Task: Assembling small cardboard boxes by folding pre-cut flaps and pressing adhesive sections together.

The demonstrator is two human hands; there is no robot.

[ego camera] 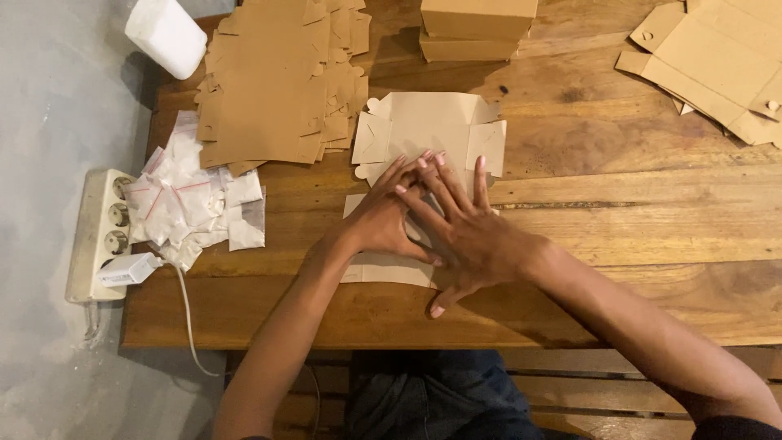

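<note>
1. Two hands pressed flat on one unfolded cardboard box blank [423, 147]: left hand [383, 220] and right hand [472, 236] overlapping, fingers spread open, gripping nothing.
2. Blank's long axis running near to far, flaps beyond fingertips.
3. Left of it: small plastic bags [195, 204].

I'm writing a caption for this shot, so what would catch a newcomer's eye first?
First, the two hands, left hand and right hand, pressed flat on a pale flat cardboard box blank at the middle of the wooden table. Next, the stack of brown flat blanks at upper left, with a heap of small white zip bags beside it near the table's left edge.
</note>
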